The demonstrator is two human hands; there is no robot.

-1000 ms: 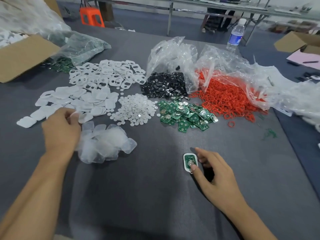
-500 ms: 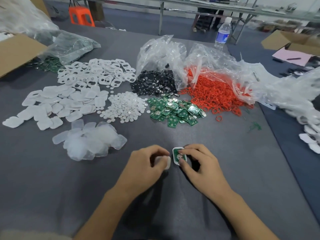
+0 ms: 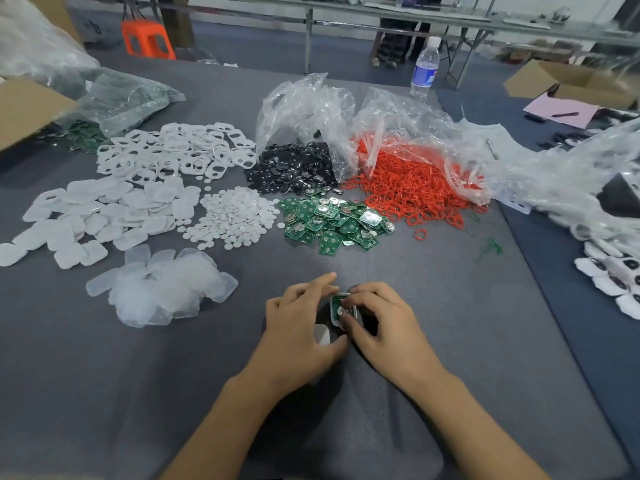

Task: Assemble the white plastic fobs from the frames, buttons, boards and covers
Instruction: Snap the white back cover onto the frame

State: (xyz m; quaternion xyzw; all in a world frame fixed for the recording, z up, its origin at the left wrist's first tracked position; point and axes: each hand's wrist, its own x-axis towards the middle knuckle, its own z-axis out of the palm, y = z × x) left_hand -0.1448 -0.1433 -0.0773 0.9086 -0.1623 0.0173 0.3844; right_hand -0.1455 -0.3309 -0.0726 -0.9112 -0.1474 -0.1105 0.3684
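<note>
A half-built fob (image 3: 338, 306), a white frame with a green board inside, lies on the grey mat between my hands. My right hand (image 3: 379, 327) pinches it from the right, fingertips on the board. My left hand (image 3: 300, 327) is beside it on the left and holds a white cover (image 3: 322, 334) under the thumb. Behind lie piles of white frames (image 3: 173, 154), white covers (image 3: 100, 213), small white round buttons (image 3: 232, 216), green boards (image 3: 332, 220), black discs (image 3: 294, 171) and clear film pieces (image 3: 162, 285).
Red rings (image 3: 412, 188) spill from a clear bag at the back right. A water bottle (image 3: 424, 72) stands at the mat's far edge. A cardboard box (image 3: 27, 105) sits far left. Finished white fobs (image 3: 613, 275) lie at the right edge.
My left hand came from the cover pile to the fob with a white cover. Both hands now meet at the fob, the cover lower under my left thumb.
</note>
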